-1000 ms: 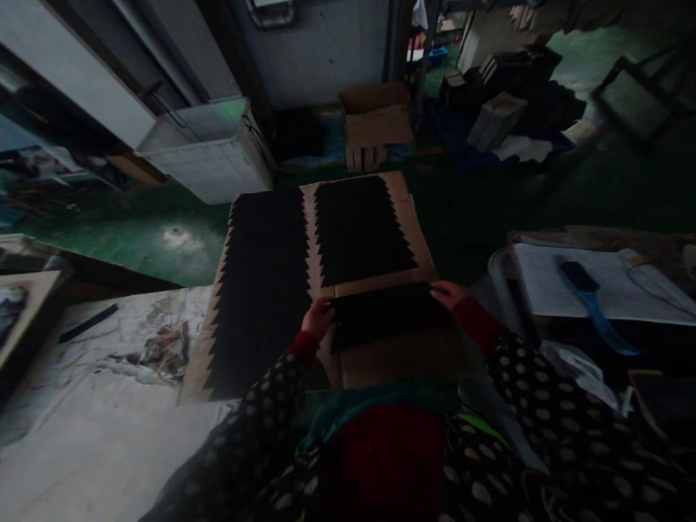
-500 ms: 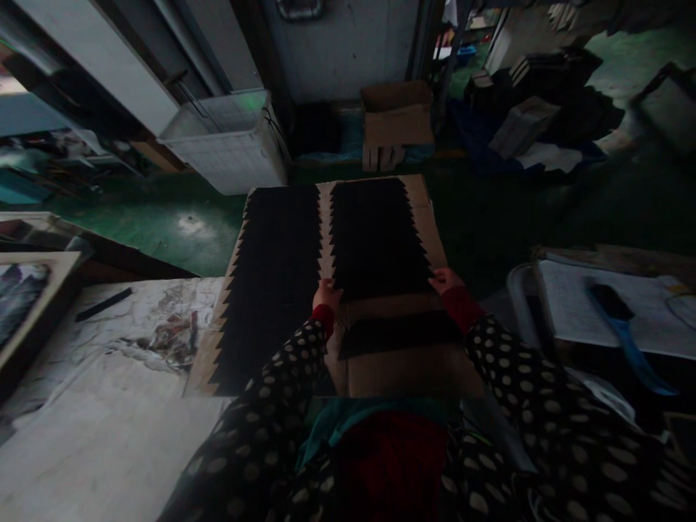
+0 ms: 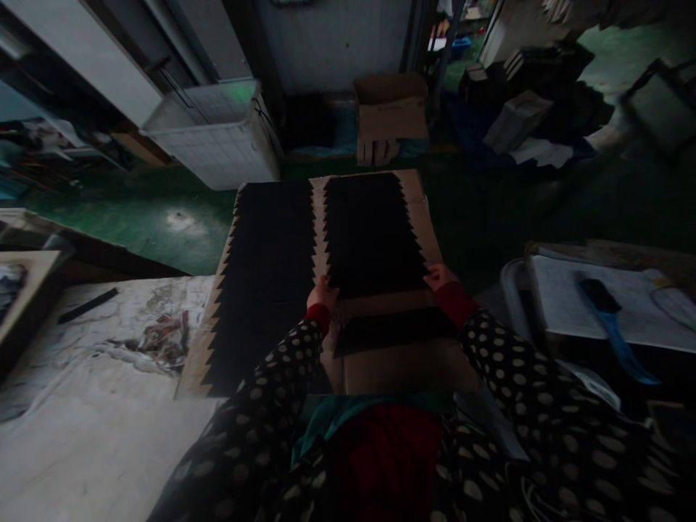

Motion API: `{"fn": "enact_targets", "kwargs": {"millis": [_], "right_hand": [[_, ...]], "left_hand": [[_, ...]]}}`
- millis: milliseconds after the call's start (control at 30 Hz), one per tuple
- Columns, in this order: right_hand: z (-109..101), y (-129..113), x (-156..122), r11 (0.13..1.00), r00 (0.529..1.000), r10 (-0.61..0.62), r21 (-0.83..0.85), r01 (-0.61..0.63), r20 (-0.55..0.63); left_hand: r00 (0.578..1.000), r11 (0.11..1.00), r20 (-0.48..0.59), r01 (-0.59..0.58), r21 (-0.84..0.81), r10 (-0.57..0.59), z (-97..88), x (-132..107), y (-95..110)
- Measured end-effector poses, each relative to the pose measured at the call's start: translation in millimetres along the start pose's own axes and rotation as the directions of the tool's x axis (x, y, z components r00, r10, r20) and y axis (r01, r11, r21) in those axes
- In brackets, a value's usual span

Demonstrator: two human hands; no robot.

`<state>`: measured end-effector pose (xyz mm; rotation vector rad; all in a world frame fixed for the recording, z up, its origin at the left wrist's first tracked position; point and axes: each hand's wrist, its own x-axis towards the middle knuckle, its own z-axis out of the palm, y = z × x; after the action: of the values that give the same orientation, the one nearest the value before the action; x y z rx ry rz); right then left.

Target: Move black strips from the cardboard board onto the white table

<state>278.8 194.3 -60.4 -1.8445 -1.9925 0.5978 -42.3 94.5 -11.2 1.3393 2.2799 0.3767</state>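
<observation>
A brown cardboard sheet (image 3: 418,196) lies in front of me, carrying two columns of overlapping black sheets with jagged edges. The left column (image 3: 266,275) runs its full length. At the near end of the shorter right column (image 3: 370,232), my left hand (image 3: 322,293) and my right hand (image 3: 439,276) press on the two corners of the nearest black sheet. Another black sheet (image 3: 394,330) lies loose on the cardboard just below my hands, between my dotted sleeves.
A stained white tabletop (image 3: 98,406) spreads to the left, with a black strip (image 3: 87,306) on it. A blue-handled tool (image 3: 614,326) rests on white paper at the right. On the green floor beyond stand a white crate (image 3: 214,141) and an open carton (image 3: 391,109).
My hands carried a black sheet away from me to the near end of the right column and set it down there. Another black sheet now lies uncovered below them.
</observation>
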Motion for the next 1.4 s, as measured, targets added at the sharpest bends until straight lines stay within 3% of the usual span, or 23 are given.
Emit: {"fn": "enact_targets", "kwargs": {"millis": [233, 400, 500, 667, 867, 1200, 1400], "right_hand": [[-21.2, 9.5, -7.6, 0.982, 0.985, -0.163, -0.108, 0.157, -0.053], [-29.0, 29.0, -52.7, 0.940, 0.944, -0.321, -0.094, 0.328, 0.081], [-25.4, 32.7, -84.9, 0.927, 0.929, -0.351, -0.099, 0.362, 0.118], [-16.7, 33.2, -120.0, 0.927, 0.927, -0.353, -0.091, 0.365, 0.127], [-15.7, 46.6, -143.1, 0.917, 0.911, -0.369, -0.088, 0.390, 0.186], [-33.6, 33.7, -149.1, 0.902, 0.901, -0.330, -0.188, 0.388, 0.282], [-29.4, 31.4, -150.6, 0.912, 0.914, -0.313, -0.186, 0.365, 0.258]], "left_hand": [[0.978, 0.970, -0.023, -0.203, 0.132, 0.208, -18.2, -19.3, 8.4], [0.907, 0.910, 0.184, -0.402, 0.103, 0.380, -2.4, -61.8, 4.2], [0.864, 0.880, 0.259, -0.467, 0.086, 0.433, 9.8, -86.7, 1.9], [0.861, 0.887, 0.299, -0.454, 0.087, 0.411, 13.2, -113.7, -10.2], [0.882, 0.903, 0.290, -0.416, 0.110, 0.371, 13.1, -132.3, -17.9], [0.879, 0.885, 0.268, -0.442, 0.146, 0.395, 14.1, -142.9, -9.3], [0.884, 0.882, 0.235, -0.445, 0.156, 0.404, 13.3, -145.2, -12.1]]}}
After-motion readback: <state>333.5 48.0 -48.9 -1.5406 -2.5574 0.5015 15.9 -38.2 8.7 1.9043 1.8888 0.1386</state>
